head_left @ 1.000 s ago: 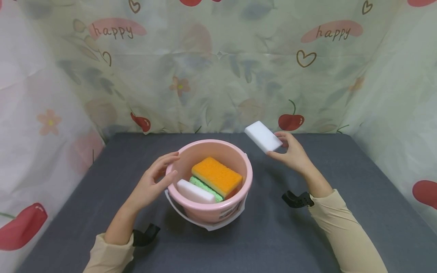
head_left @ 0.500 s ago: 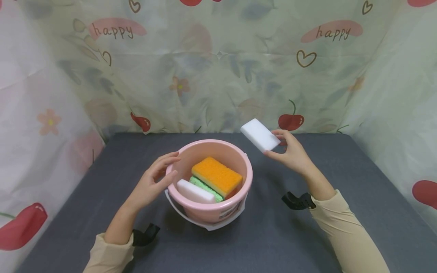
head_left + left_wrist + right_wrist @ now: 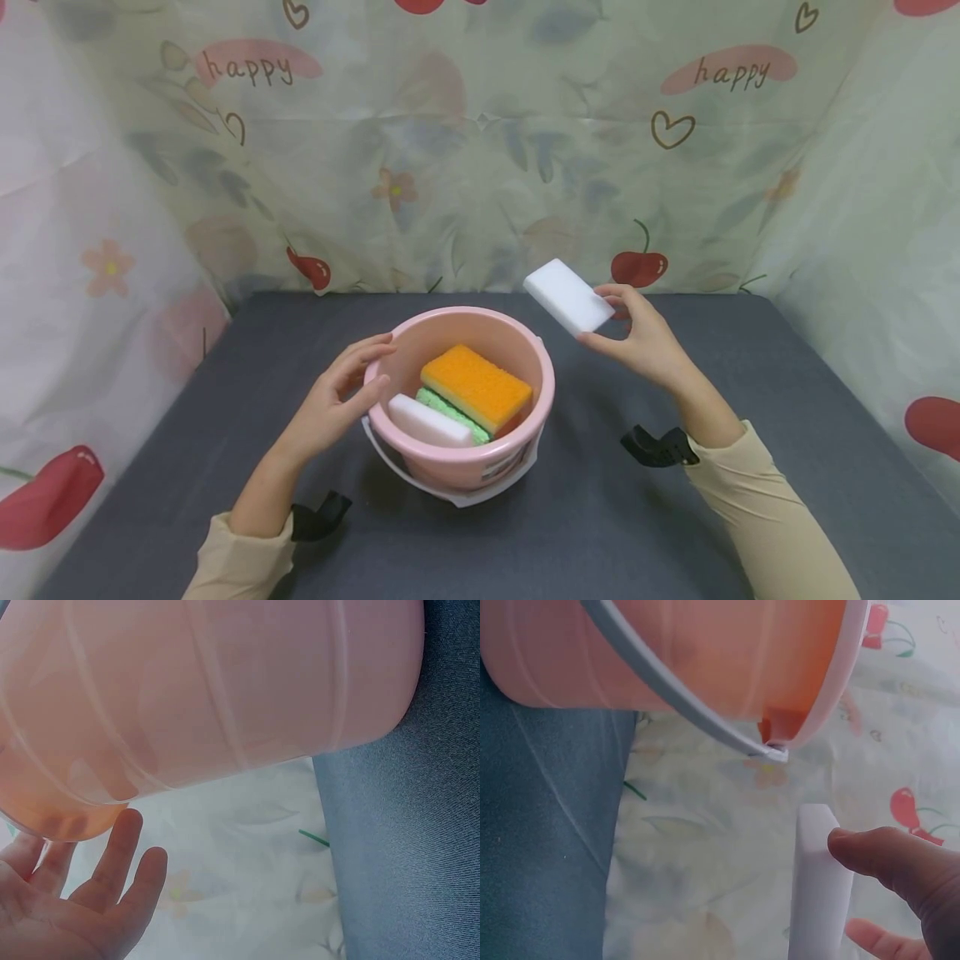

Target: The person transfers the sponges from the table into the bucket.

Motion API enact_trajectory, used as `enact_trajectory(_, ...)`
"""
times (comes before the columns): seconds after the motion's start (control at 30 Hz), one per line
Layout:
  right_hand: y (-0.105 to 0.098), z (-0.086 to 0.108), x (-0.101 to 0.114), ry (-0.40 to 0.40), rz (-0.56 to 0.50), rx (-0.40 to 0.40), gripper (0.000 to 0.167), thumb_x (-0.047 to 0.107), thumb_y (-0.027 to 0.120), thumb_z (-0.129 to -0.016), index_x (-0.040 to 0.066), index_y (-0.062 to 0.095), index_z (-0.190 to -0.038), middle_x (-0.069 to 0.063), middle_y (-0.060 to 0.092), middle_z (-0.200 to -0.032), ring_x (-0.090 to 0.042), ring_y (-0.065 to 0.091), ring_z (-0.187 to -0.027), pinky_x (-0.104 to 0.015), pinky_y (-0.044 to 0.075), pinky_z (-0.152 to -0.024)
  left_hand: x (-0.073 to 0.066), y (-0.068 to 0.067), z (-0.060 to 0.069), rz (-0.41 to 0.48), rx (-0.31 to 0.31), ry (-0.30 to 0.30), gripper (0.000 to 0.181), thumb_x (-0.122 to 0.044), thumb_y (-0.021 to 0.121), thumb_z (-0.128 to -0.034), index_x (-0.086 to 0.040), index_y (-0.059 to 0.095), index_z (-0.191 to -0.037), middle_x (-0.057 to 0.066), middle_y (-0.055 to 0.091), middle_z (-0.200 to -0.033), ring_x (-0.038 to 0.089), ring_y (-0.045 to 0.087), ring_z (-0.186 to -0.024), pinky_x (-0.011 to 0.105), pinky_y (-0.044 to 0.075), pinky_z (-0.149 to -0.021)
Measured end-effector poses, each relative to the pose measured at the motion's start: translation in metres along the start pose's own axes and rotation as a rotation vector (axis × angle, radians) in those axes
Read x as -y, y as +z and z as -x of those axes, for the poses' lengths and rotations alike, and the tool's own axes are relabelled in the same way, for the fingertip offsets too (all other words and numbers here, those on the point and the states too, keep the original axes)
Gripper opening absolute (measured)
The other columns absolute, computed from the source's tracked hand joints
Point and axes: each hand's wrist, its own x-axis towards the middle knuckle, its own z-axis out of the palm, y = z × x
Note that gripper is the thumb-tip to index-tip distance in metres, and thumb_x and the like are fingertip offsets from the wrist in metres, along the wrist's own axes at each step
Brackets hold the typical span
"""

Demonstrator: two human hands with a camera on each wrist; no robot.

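In the head view, a pink bucket (image 3: pixel 465 479) stands upright on the dark table. Inside lie an orange sponge (image 3: pixel 477 387), a green sponge (image 3: pixel 442 408) and a white sponge (image 3: pixel 429 421). My left hand (image 3: pixel 341 392) is at the bucket's left rim, its fingers loosely extended; in the left wrist view, the fingers (image 3: pixel 120 859) sit by the rim without gripping it. Above the table, right of the bucket, my right hand (image 3: pixel 637 333) pinches another white sponge (image 3: pixel 568 296) between thumb and fingers. The right wrist view shows that sponge (image 3: pixel 817 885) edge-on, apart from the bucket.
A white handle (image 3: pixel 465 498) hangs down at the bucket's front. The dark table (image 3: pixel 585 533) ends at a patterned cloth backdrop (image 3: pixel 480 200), with cloth on both sides too. Black straps (image 3: pixel 660 446) are worn at both wrists.
My right hand has moved slightly left and up with the white sponge, a little nearer the bucket. The left hand and the bucket have not visibly moved.
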Motion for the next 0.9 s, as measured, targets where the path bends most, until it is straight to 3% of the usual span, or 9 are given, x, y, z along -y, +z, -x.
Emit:
enact_trajectory(0.2,-0.001,0.004,0.007,-0.006,0.012,0.012,0.061,0.026,0.069,-0.084,0.010,0.039,-0.134,-0.016,0.044,-0.136,-0.031,0.045,-0.109,-0.042,0.040,-0.085,0.000,0.000,0.000,0.000,-0.001,-0.005,0.041,-0.013,0.054,-0.0926,-0.012,0.049,-0.134,0.005,0.036,-0.148,0.001,0.039,-0.123,0.008,0.036,-0.094)
enact_trajectory(0.47,0.001,0.009,0.018,-0.069,-0.001,0.014,0.057,0.024,0.068,-0.085,0.008,0.041,-0.133,-0.016,0.045,-0.136,-0.031,0.046,-0.115,-0.047,0.038,-0.096,0.000,0.000,0.000,0.007,0.001,0.002,0.042,-0.012,0.054,-0.0926,-0.011,0.048,-0.134,0.005,0.036,-0.148,-0.002,0.038,-0.122,0.008,0.036,-0.095)
enact_trajectory(0.77,0.006,0.018,0.032,-0.110,-0.006,0.032,0.055,0.022,0.068,-0.084,0.009,0.043,-0.131,-0.015,0.048,-0.132,-0.029,0.047,-0.112,-0.047,0.039,-0.095,-0.001,0.000,0.000,0.015,0.003,0.005,0.042,-0.012,0.054,-0.0925,-0.010,0.048,-0.134,0.006,0.036,-0.148,-0.003,0.038,-0.122,0.007,0.036,-0.095)
enact_trajectory(0.9,0.009,0.022,0.037,-0.152,-0.002,0.031,0.053,0.021,0.068,-0.084,0.009,0.044,-0.130,-0.014,0.050,-0.129,-0.027,0.048,-0.109,-0.045,0.040,-0.093,-0.001,0.000,0.000,0.017,0.003,0.004,0.042,-0.011,0.054,-0.0924,-0.010,0.047,-0.134,0.006,0.036,-0.148,0.002,0.039,-0.124,0.008,0.036,-0.095)
